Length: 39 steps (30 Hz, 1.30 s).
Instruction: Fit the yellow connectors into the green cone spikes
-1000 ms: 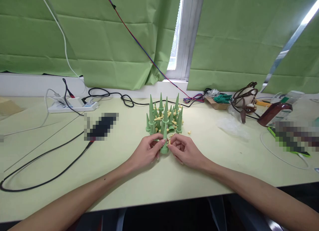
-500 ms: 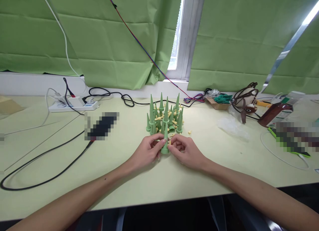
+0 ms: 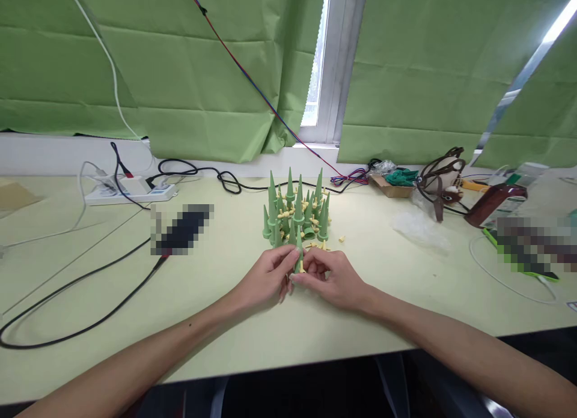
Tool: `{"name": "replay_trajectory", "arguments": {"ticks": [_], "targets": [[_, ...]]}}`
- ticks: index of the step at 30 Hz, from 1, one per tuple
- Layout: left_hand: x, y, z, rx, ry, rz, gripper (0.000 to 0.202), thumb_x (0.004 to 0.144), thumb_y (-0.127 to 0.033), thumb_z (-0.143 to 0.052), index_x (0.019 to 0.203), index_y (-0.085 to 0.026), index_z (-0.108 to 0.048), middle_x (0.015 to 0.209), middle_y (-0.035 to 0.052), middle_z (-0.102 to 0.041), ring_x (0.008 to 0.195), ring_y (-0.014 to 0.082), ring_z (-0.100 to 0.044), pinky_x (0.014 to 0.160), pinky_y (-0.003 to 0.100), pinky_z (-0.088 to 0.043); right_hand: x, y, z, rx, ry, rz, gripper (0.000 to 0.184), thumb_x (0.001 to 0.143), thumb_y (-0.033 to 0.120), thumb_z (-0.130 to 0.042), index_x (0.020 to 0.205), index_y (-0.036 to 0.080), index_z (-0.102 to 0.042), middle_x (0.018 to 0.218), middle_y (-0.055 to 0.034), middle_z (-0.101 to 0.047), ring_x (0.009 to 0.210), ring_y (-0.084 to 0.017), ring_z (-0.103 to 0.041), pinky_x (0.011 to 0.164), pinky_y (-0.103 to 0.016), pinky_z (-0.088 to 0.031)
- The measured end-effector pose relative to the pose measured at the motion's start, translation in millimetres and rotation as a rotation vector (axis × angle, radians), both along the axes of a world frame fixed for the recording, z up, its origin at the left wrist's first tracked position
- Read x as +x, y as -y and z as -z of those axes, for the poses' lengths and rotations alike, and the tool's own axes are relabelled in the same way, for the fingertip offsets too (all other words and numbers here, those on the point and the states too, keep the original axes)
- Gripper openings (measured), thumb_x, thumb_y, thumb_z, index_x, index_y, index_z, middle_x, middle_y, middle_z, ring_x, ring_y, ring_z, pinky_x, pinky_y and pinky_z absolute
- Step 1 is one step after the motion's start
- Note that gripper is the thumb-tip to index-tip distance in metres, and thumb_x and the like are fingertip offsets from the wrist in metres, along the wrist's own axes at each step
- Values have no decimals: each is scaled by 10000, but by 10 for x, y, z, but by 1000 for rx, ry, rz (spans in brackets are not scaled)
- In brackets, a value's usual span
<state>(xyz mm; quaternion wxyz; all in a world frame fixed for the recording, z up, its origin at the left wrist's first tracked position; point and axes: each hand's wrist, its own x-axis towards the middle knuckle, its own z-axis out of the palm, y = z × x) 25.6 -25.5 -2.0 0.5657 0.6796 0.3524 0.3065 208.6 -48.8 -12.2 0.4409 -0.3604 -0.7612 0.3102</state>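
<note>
My left hand [image 3: 267, 278] and my right hand [image 3: 331, 278] meet at the middle of the pale table [image 3: 225, 322], fingers curled round one green cone [image 3: 298, 251] held upright between them. A small yellow piece [image 3: 302, 266] shows at the cone's base by my right fingertips. Just behind the hands stands a cluster of green cones [image 3: 295, 211], points up, with small yellow pieces scattered among them. A few loose yellow pieces [image 3: 341, 238] lie on the table to the cluster's right.
A white power strip [image 3: 130, 193] and black cables [image 3: 81, 286] lie at left. A blurred dark object [image 3: 183, 229] is left of the cluster. Clear plastic wrap [image 3: 421, 229], a strapped bag [image 3: 444, 187] and a brown object [image 3: 493, 205] sit at right. Green curtains hang behind.
Both hands have closed in tighter on the single cone and lifted it slightly off the table; my right fingers now wrap its base. The view shifted a little.
</note>
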Motion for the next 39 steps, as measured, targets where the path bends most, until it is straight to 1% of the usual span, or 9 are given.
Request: {"name": "replay_trajectory", "arguments": {"ticks": [8,14,17,19,22,24,28,31,39], "targets": [[14,12,-24,-17,13,-8,399,946,-564,-486,803,-194,-454,564,-55,-488,399,88,-488,369,197,-375,11,-22,15,2,-6,8,271,863,380,-689,753,189,-531,575,62,-463,507,-76,-395,493,-207,-352],[-8,29,-64,29,-13,-51,276,918,-462,-578,956,-202,-494,692,-50,-549,401,62,-468,379,192,-374,54,-39,-10,24,31,18,236,896,366,-640,765,177,-586,561,58,-468,495,-76,-380,491,-207,-336],[-20,31,-56,94,-101,-97,334,906,-454,-589,1117,-215,-489,654,-70,-531,389,63,-448,379,190,-352,86,-57,-30,62,60,51,272,940,351,-564,738,171,-587,582,43,-492,506,-77,-385,504,-211,-330],[-24,35,-50,153,-170,-92,369,903,-437,-593,1175,-225,-461,594,-89,-505,397,71,-450,394,184,-340,111,-83,-38,98,76,106,324,960,340,-520,683,173,-551,573,44,-465,514,-79,-368,515,-216,-320],[-28,41,-44,217,-242,-59,326,912,-397,-572,1156,-235,-430,532,-108,-478,392,75,-431,412,181,-320,149,-133,-40,128,96,204,392,975,338,-476,618,177,-478,544,53,-378,514,-82,-316,514,-225,-289],[-34,39,-37,245,-279,-56,263,917,-372,-554,1102,-235,-427,514,-113,-465,392,74,-412,422,183,-306,166,-159,-37,126,107,236,408,983,346,-460,612,176,-469,536,55,-359,511,-82,-302,509,-229,-274],[-51,16,-14,308,-355,-96,163,902,-323,-543,978,-228,-435,491,-112,-434,427,80,-378,453,195,-290,173,-174,-33,116,110,239,419,994,360,-452,617,177,-463,530,56,-361,506,-81,-307,509,-231,-267],[-60,-7,1,354,-410,-117,135,888,-302,-544,933,-224,-444,494,-106,-427,458,88,-364,469,208,-280,171,-172,-32,121,112,237,437,993,366,-455,599,181,-426,530,56,-349,505,-81,-302,508,-231,-265],[-76,-43,35,370,-461,-155,97,905,-314,-495,930,-223,-478,494,-96,-433,457,101,-375,460,222,-286,196,-210,-30,113,122,276,429,1008,384,-427,638,178,-497,521,52,-396,485,-87,-334,516,-233,-300]]}}
